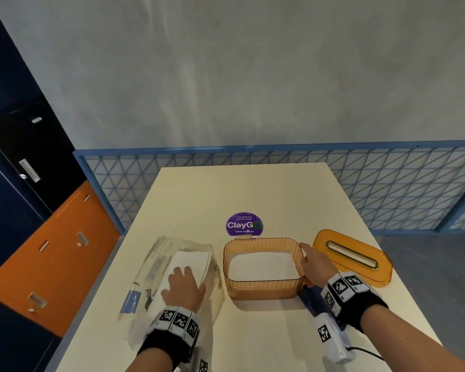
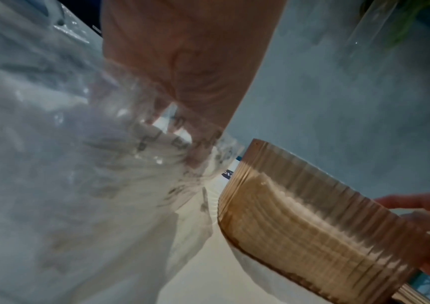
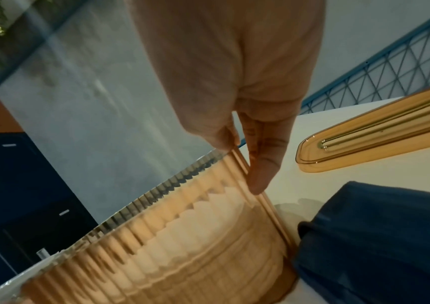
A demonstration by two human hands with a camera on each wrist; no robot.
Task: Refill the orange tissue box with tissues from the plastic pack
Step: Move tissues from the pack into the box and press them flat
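Now, lid [image 1: 353,257] off, parked right of orange box [image 1: 263,288]; tissues [image 1: 263,265] already inside. Left hand [image 1: 184,289] flat, fingers straight, on plastic pack [image 1: 169,253] just left. Right hand [image 1: 313,260] steadying box wall, fingers straight. Remaining: probably 1 more stack, then lid.

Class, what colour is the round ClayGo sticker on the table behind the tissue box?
Purple, with white lettering; the ClayGo sticker shows best in the head view.

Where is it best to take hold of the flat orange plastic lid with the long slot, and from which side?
The flat orange plastic lid lies apart on the cream table, slot up, right of the ribbed orange tissue box. Probably best to come from above with the right hand, which is nearest, and pinch across the two long edges: the lid is narrow there, with a raised rim.
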